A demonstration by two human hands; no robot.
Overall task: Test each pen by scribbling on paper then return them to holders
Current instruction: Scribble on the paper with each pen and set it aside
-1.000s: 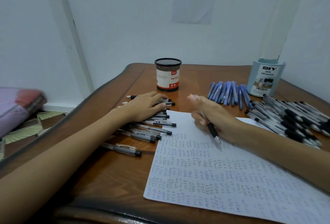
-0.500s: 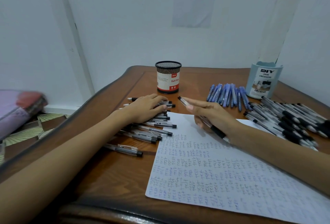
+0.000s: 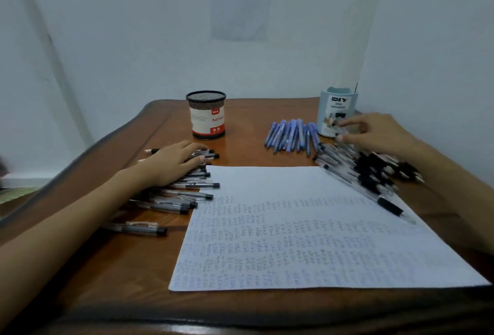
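Left hand flat on clear pens; right hand, grip blurred, over black pens beside the organizer.

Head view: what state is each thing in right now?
Black mesh pen holder: upright, no pens showing.
Pale blue plastic desk organizer: upright.
White paper sheet: flat, mostly scribbled.
Blue pens: bunched flat on the brown wooden table.
Clear black-tipped pens: heaped at left.
Black-grip pens: heaped at right, one lying on the sheet.
Left hand: resting flat on the clear pens.
Right hand: at the black-grip heap, grip blurred.
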